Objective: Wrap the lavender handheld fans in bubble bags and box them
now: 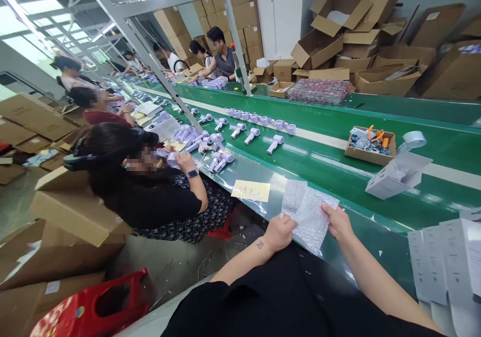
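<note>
Just above the near table edge, a bubble-wrap bag (311,221) is held between both hands. My left hand (278,231) is closed on its lower left side, with the thumb and fingers pressed together. At its upper right, my right hand (337,220) pinches the edge. A second piece of bubble wrap (293,196) lies against the bag at the upper left. Left of it is a yellow paper with handwriting (250,190) on the table edge. Any contents of the bag cannot be made out.
Purple handheld fans (275,144) stand along the green conveyor (319,126). A cardboard tray of tools (370,145), an open white box (394,176) and stacked white boxes (447,262) are to the right. A seated person (158,186) works at the left, near a red stool (93,304).
</note>
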A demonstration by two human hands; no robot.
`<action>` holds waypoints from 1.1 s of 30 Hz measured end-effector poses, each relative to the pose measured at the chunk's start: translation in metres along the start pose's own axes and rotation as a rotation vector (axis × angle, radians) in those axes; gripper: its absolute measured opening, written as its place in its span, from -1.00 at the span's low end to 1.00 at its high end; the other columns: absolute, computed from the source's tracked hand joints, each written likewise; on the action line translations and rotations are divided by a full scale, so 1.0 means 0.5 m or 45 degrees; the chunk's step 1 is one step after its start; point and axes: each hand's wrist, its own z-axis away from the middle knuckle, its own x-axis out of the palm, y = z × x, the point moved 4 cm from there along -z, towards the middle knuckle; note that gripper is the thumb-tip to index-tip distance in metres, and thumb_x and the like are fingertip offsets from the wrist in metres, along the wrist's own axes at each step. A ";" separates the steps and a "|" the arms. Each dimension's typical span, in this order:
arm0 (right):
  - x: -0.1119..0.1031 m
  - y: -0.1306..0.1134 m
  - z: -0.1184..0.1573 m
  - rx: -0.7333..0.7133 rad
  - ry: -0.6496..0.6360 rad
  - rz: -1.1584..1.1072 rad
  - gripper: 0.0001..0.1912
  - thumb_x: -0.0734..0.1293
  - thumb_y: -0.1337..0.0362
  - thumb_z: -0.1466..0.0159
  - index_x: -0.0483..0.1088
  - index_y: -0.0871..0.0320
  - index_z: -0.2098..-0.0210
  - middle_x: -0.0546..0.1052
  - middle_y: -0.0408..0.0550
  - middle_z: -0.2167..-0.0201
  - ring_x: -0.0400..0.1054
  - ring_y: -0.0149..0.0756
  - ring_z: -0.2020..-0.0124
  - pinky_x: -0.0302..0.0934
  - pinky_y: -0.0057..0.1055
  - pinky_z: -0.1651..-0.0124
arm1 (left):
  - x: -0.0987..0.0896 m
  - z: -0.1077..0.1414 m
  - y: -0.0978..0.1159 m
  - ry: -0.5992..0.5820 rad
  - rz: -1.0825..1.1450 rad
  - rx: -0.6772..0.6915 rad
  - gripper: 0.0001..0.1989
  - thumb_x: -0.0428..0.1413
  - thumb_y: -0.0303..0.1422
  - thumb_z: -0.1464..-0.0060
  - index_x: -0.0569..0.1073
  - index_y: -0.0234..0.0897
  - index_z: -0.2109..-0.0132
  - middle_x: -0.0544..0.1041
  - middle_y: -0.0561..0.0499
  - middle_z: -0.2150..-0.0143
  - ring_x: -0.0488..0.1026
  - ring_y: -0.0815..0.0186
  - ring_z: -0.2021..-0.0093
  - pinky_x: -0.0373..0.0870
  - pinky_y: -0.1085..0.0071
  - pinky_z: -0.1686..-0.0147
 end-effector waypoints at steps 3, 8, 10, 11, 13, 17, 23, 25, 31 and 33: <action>-0.006 0.010 -0.012 0.023 0.017 0.013 -0.72 0.48 0.39 0.14 0.42 0.18 0.41 0.54 -0.16 0.57 0.41 -0.36 0.59 0.38 -0.46 0.51 | -0.005 0.011 0.005 0.000 -0.062 -0.014 -0.71 -0.11 -0.59 0.05 0.43 -0.28 0.25 0.33 -0.05 0.41 0.29 0.25 0.35 0.33 0.33 0.32; 0.004 0.016 -0.022 0.028 -0.014 0.028 -0.72 0.48 0.37 0.12 0.42 0.17 0.39 0.55 -0.18 0.54 0.41 -0.40 0.56 0.38 -0.52 0.47 | -0.029 0.033 0.005 0.130 -0.103 -0.050 -0.72 -0.11 -0.62 0.13 0.42 -0.30 0.30 0.34 -0.06 0.43 0.28 0.25 0.36 0.35 0.33 0.28; 0.012 0.016 -0.021 0.031 -0.037 0.027 -0.72 0.48 0.36 0.11 0.43 0.17 0.38 0.55 -0.18 0.53 0.41 -0.41 0.56 0.38 -0.52 0.46 | -0.038 0.040 0.003 0.181 -0.084 -0.086 -0.72 -0.10 -0.60 0.14 0.41 -0.31 0.30 0.35 -0.06 0.42 0.29 0.25 0.35 0.35 0.34 0.31; 0.016 0.016 -0.020 0.032 -0.048 0.024 -0.72 0.48 0.36 0.11 0.43 0.17 0.38 0.56 -0.18 0.52 0.41 -0.41 0.55 0.38 -0.52 0.46 | -0.042 0.043 0.002 0.198 -0.071 -0.111 -0.72 -0.10 -0.60 0.13 0.41 -0.31 0.28 0.36 -0.07 0.41 0.30 0.24 0.34 0.35 0.34 0.32; 0.024 0.016 -0.017 0.032 -0.066 0.020 -0.71 0.49 0.36 0.11 0.43 0.16 0.37 0.56 -0.19 0.51 0.41 -0.41 0.54 0.39 -0.51 0.45 | -0.048 0.049 -0.001 0.222 -0.040 -0.154 -0.73 -0.10 -0.57 0.08 0.40 -0.31 0.25 0.38 -0.08 0.38 0.33 0.24 0.31 0.35 0.33 0.31; 0.029 0.019 -0.012 0.044 -0.066 0.013 -0.72 0.47 0.38 0.08 0.43 0.15 0.35 0.56 -0.21 0.49 0.42 -0.42 0.53 0.38 -0.53 0.44 | -0.059 0.057 -0.002 0.286 -0.055 -0.169 -0.78 -0.10 -0.53 -0.04 0.41 -0.30 0.24 0.41 -0.07 0.37 0.36 0.27 0.33 0.35 0.37 0.34; 0.014 0.032 -0.009 0.095 0.009 -0.001 -0.76 0.44 0.44 0.07 0.38 0.14 0.40 0.54 -0.21 0.53 0.42 -0.42 0.54 0.38 -0.54 0.48 | -0.067 0.068 0.007 0.320 -0.156 -0.027 -0.76 -0.10 -0.52 -0.10 0.45 -0.28 0.24 0.37 -0.03 0.46 0.34 0.32 0.42 0.29 0.43 0.45; 0.009 0.037 -0.009 0.115 0.039 0.000 -0.76 0.44 0.46 0.07 0.36 0.14 0.42 0.53 -0.22 0.55 0.41 -0.41 0.56 0.38 -0.53 0.51 | -0.067 0.070 0.009 0.299 -0.156 0.007 -0.76 -0.11 -0.52 -0.11 0.45 -0.28 0.22 0.36 -0.03 0.46 0.33 0.33 0.42 0.29 0.42 0.44; 0.021 0.063 -0.010 0.148 0.067 0.043 -0.74 0.43 0.47 0.06 0.29 0.16 0.44 0.51 -0.22 0.57 0.41 -0.40 0.57 0.39 -0.49 0.49 | -0.085 0.077 0.003 0.423 -0.159 0.026 -0.80 -0.09 -0.53 -0.07 0.42 -0.32 0.27 0.34 -0.03 0.48 0.29 0.30 0.43 0.25 0.40 0.47; 0.035 0.074 -0.011 0.161 0.046 0.086 -0.74 0.43 0.45 0.06 0.27 0.16 0.45 0.49 -0.21 0.59 0.40 -0.39 0.58 0.38 -0.49 0.49 | -0.095 0.082 -0.005 0.451 -0.132 -0.015 -0.82 -0.08 -0.52 -0.07 0.41 -0.33 0.29 0.34 -0.04 0.47 0.29 0.30 0.43 0.25 0.40 0.47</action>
